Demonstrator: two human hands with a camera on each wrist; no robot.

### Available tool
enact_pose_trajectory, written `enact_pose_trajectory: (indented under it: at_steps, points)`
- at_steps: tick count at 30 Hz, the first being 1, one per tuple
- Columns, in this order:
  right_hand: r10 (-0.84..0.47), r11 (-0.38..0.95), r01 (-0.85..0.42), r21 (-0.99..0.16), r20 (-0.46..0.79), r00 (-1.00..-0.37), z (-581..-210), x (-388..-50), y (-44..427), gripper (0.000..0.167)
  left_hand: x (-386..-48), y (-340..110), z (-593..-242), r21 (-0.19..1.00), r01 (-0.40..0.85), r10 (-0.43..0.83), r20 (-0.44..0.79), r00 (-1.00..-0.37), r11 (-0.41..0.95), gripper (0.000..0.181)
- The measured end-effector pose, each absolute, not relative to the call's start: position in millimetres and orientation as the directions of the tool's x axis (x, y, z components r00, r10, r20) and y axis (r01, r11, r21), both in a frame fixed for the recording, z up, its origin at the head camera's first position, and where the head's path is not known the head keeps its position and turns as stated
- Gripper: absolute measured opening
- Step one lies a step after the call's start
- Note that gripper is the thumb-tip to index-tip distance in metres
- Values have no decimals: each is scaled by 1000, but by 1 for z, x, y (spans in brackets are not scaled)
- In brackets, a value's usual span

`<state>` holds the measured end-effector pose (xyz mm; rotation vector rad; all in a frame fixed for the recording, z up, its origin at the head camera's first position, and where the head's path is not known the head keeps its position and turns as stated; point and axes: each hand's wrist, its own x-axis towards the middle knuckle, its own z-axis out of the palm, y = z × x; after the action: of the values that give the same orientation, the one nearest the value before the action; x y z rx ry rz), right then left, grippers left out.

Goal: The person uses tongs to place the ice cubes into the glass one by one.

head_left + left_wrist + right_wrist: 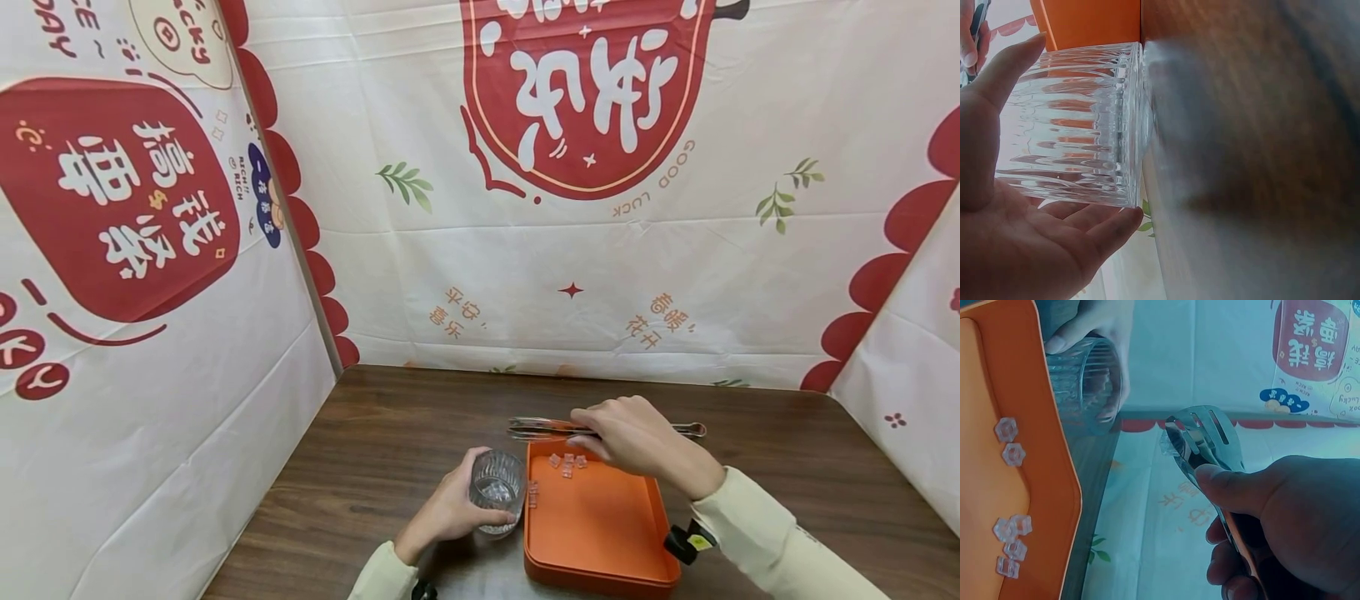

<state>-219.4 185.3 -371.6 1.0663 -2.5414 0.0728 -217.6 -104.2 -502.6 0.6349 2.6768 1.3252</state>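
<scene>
My left hand [450, 504] grips a clear ribbed drinking glass [498, 487], thumb on one side and fingers round the other. The glass stands close to the left wall of an orange tray [600, 525]. My right hand [630, 437] holds metal serving tongs [540, 429] above the tray's far edge, their tips pointing left toward the glass. At the slotted tongs head [1210, 434] a small clear piece [1167, 445] shows between the tips. Several clear faceted plastic pieces [1014, 454] lie in the tray's far left part. Whether pieces lie inside the glass I cannot tell.
The dark wooden table [360, 467] ends at a printed white cloth [420, 267] behind, with more cloth [187, 442] along the left side. A dark wrist device [682, 543] sits by the right sleeve, over the tray's right edge.
</scene>
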Motion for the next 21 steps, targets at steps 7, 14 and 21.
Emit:
enact_pose_trajectory:
  at_steps: [7,14,21]
  points:
    - [-686,694,-715,84,379,-621,-373,-220,179,31,-218,-104,-502,782,322,400,101,-911,534,93]
    - [-687,685,-725,62,386,-616,-373,-221,172,35,-218,-103,-502,781,327,402,106,-909,533,95]
    - [-694,676,-733,81,404,-596,-375,-220,170,31,-217,-103,-502,781,328,402,108,-909,531,94]
